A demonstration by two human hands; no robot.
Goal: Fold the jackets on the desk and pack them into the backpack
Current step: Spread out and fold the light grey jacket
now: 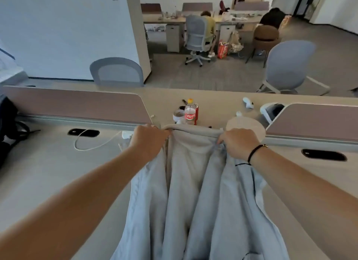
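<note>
Here the person holds up one jacket point(195, 192) over the desk point(48, 172), by its top edge. The left hand point(148, 141) pinches the cloth at one end of the collar, and the right hand point(239, 143) pinches it at the other end, so the collar is stretched between them like a line. Both hands have the fingers curled on the fabric; neither is spread. From the collar the pale blue jacket hangs down toward the person, and its lower part passes out of view at the bottom, so I cannot tell if the hem rests on the desk.

The cloth looks thin, light and very soft. It falls in long loose folds and keeps no shape alone, so it will sag wherever it is not supported. I judge the two shoulder points beside the collar are the right places to take it, because from there the body hangs straight and can be laid flat for folding.

Beyond the collar stands a cola bottle point(190, 113), close to it, and the hanging fabric could touch it. Far to the left of the jacket, at the frame edge, is a dark thing, maybe the backpack point(7, 124).
</note>
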